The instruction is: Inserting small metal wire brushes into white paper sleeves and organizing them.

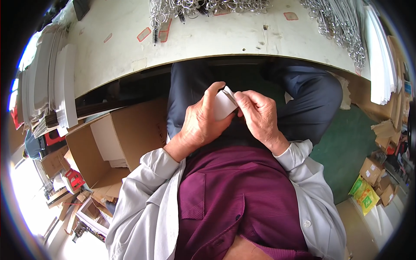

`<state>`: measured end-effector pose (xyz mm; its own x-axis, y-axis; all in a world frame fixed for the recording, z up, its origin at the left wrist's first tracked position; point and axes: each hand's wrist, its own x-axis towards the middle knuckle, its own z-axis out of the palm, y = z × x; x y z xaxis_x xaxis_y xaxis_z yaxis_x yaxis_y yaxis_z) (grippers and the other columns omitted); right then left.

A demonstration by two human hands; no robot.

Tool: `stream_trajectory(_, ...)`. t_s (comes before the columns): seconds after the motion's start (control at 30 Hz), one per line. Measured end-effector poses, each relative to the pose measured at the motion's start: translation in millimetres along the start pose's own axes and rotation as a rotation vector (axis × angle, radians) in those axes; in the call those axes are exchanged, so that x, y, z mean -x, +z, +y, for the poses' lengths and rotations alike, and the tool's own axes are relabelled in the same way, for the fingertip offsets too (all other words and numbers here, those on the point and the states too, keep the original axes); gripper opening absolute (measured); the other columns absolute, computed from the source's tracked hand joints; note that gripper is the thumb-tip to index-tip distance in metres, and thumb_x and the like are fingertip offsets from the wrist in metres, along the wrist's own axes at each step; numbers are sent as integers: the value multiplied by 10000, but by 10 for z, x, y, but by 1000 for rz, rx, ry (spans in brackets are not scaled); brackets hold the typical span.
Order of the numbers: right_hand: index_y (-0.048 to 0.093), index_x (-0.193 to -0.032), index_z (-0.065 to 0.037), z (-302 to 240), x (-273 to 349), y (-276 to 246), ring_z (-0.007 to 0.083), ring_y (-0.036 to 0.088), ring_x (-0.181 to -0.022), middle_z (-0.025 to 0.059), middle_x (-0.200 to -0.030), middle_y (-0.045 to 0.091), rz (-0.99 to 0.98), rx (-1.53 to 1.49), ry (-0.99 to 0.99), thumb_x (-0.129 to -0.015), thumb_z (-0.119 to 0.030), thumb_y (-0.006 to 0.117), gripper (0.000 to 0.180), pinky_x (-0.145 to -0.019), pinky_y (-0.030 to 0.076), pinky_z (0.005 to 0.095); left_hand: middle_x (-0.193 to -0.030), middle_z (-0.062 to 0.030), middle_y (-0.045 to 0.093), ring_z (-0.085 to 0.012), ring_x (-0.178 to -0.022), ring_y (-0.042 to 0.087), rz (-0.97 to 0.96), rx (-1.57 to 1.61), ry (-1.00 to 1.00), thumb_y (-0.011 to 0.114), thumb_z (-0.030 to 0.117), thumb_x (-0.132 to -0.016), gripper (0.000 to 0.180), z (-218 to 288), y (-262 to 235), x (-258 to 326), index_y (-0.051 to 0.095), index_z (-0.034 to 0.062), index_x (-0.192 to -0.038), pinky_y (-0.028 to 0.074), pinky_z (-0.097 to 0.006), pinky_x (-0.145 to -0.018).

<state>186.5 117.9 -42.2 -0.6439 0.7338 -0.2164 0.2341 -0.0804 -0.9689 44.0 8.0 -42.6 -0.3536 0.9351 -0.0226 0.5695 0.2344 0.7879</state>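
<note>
SMALL WHITE CARD BOX HELD IN BOTH HANDS OVER LAP, JUST OFF TABLE EDGE

Surface: we note a long off-white worktable (208, 43) across the front, scuffed, w/ red-outlined stickers. Along its far side we see a heap of silver looped wire pieces (173, 6), some w/ black bristles; at far R, a fanned bundle of silver wire rods w/ ring ends (338, 26). Stacks of white flat card strips stand at L (66, 82) and R (379, 56).

Edges/room: near edge of table bows across in front of both hands. We find the work done btwn that edge and the wearer's maroon ribbed shirt (225, 190), knees in dark navy trousers (312, 95) spread either side. At L, a large brown open cdbd carton (141, 130) limits the elbow side; at R, dark green floor (351, 143) runs out to a yellow-green plastic bag (365, 195).

Item: the small white card box (223, 106) is tilted; its narrow grey-shaded end faces up and R. Long axis: can't tell, fingers cover part.

Grip: L hand (201, 119) curls round the box's L side, digits closed on it. R hand (260, 115) pinches its R edge, thumb vs. fingers.
</note>
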Motion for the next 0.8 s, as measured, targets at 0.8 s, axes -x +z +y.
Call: stream_trajectory(0.8,688,-837,-14,130,-71,62,26,550,-533,8,-669,666,50,-260,224,-927,-134,765,169,-464,409,209,-1067,-192,705,-376,-922,726,55,-94,57,843,131,-746,578,-102,145,66,584,0,-1246,609,-433,-767)
